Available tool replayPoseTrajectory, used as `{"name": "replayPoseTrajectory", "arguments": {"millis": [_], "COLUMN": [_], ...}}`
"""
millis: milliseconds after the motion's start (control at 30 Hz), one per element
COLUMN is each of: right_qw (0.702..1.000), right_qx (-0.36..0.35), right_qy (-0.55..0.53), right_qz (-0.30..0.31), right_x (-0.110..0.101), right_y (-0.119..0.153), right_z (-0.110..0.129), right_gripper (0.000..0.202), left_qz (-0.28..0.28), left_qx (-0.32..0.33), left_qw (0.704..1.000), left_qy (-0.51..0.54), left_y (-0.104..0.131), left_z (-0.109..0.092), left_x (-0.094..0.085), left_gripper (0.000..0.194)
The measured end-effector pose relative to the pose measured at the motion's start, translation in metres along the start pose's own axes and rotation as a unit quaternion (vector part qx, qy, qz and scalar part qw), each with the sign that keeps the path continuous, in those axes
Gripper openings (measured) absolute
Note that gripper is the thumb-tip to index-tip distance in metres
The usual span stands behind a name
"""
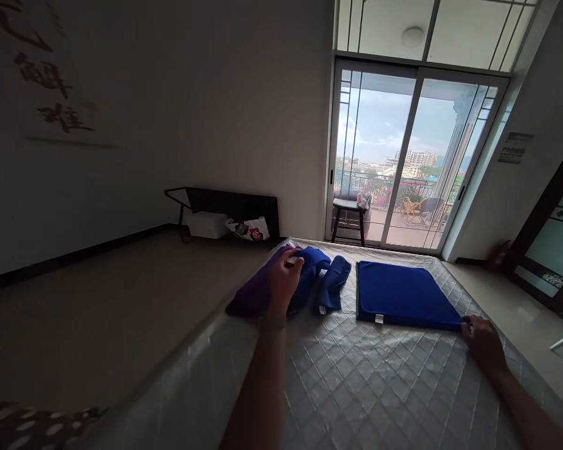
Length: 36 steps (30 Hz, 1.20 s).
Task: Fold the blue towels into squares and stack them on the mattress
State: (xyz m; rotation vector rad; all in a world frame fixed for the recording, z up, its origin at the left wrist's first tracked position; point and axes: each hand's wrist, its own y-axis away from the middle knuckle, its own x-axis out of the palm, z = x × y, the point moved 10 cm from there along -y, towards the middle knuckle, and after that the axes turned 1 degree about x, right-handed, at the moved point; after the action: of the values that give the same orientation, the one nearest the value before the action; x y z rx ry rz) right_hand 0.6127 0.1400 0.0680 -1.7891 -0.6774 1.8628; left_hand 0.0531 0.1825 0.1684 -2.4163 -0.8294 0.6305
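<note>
A folded blue cloth (403, 294) lies flat on the quilted silver-grey mattress (356, 375), with a small white tag on its near edge. My right hand (485, 342) is closed at its near right corner, fingertips pinching the edge. To the left sits a loose pile of cloths: a crumpled blue one (309, 272), a purple one (256, 287) and a smaller rumpled blue piece (333, 284) with white tags. Over this pile is my left hand (286, 275), its fingers loosely bent with a gap to the thumb. No cloth shows between them.
Beyond the mattress, a black bench-like frame (234, 203) stands by the wall with a white box (206, 225) and a printed bag (248, 229). A dark stool (349, 206) is near the sliding glass door (406, 125). Tiled floor (145, 294) runs along the left.
</note>
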Motion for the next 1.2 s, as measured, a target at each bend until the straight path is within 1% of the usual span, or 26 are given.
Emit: {"name": "replayPoseTrajectory", "arguments": {"millis": [67,133,167,200,267,333,400,467,533,600,667,733,800,867,933,1000,1100,1200], "right_qw": [0.999,0.999,0.999,1.0,1.0,0.996,0.985,0.967,0.946,0.921,0.893,0.87,0.856,0.849,0.846,0.85,0.873,0.902], "right_qx": [0.001,-0.001,-0.003,-0.005,-0.013,-0.032,-0.062,-0.085,-0.084,-0.066,-0.052,-0.037,-0.027,-0.028,-0.043,-0.055,-0.047,-0.021], "right_qy": [0.032,0.046,0.042,0.031,-0.012,-0.077,-0.157,-0.238,-0.313,-0.382,-0.44,-0.481,-0.501,-0.507,-0.503,-0.493,-0.463,-0.421], "right_qz": [0.007,0.009,0.007,0.002,-0.011,-0.022,-0.018,-0.001,0.019,0.041,0.075,0.101,0.122,0.146,0.171,0.174,0.145,0.093], "right_x": [-0.005,-0.013,-0.018,-0.025,-0.041,-0.065,-0.097,-0.134,-0.171,-0.198,-0.211,-0.215,-0.215,-0.216,-0.221,-0.23,-0.238,-0.24], "right_y": [0.002,0.006,0.009,0.013,0.02,0.029,0.042,0.059,0.083,0.111,0.141,0.168,0.189,0.204,0.214,0.221,0.231,0.242], "right_z": [0.007,0.019,0.027,0.037,0.059,0.085,0.116,0.149,0.181,0.212,0.246,0.273,0.293,0.306,0.314,0.315,0.309,0.299], "right_gripper": [0.022,0.022,0.022,0.021,0.02,0.02,0.021,0.021,0.019,0.02,0.025,0.033,0.036,0.033,0.029,0.023,0.016,0.013], "left_qz": [-0.034,-0.039,-0.036,-0.033,-0.029,-0.013,0.035,0.113,0.193,0.255,0.291,0.299,0.28,0.245,0.224,0.229,0.257,0.275], "left_qx": [0.002,0.006,0.015,0.032,0.088,0.152,0.205,0.243,0.27,0.288,0.287,0.258,0.216,0.171,0.135,0.114,0.076,0.014], "left_qw": [0.998,0.997,0.997,0.997,0.995,0.988,0.978,0.963,0.943,0.923,0.912,0.918,0.934,0.953,0.965,0.966,0.963,0.961], "left_qy": [0.046,0.064,0.064,0.058,0.031,0.005,-0.008,-0.009,-0.006,0.004,0.022,0.041,0.049,0.043,0.033,0.029,0.04,0.028], "left_y": [-0.002,-0.001,0.001,0.005,0.015,0.029,0.047,0.072,0.107,0.153,0.203,0.25,0.289,0.318,0.339,0.356,0.372,0.383], "left_z": [-0.014,-0.034,-0.046,-0.061,-0.096,-0.13,-0.158,-0.178,-0.192,-0.201,-0.202,-0.192,-0.172,-0.147,-0.123,-0.107,-0.095,-0.093], "left_x": [-0.017,-0.031,-0.039,-0.047,-0.062,-0.072,-0.073,-0.069,-0.066,-0.07,-0.081,-0.095,-0.112,-0.129,-0.14,-0.144,-0.14,-0.133], "left_gripper": [0.032,0.035,0.035,0.035,0.032,0.03,0.029,0.029,0.03,0.032,0.032,0.03,0.027,0.024,0.022,0.02,0.013,0.011]}}
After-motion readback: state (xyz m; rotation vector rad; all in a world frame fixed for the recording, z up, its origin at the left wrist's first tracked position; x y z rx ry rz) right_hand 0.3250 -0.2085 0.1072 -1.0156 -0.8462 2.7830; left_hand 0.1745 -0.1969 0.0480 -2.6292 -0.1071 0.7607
